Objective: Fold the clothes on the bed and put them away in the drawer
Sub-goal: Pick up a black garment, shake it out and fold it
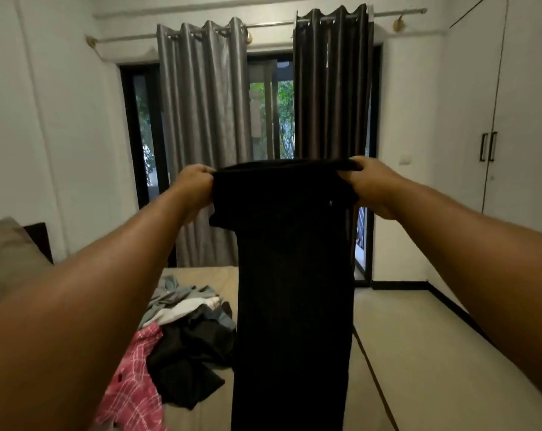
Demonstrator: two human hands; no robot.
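Held black trousers [294,275] up at arm's length over bed [201,278]. My left hand [195,188] gripped one end of waistband, right hand [372,185] gripped other end; legs hung straight down. Pile of unfolded clothes [185,331] lay on bed, left of trousers, pink checked garment [132,384] nearest me.

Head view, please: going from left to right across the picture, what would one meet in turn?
Pillow → left hand → black trousers → right hand → wardrobe door handles.
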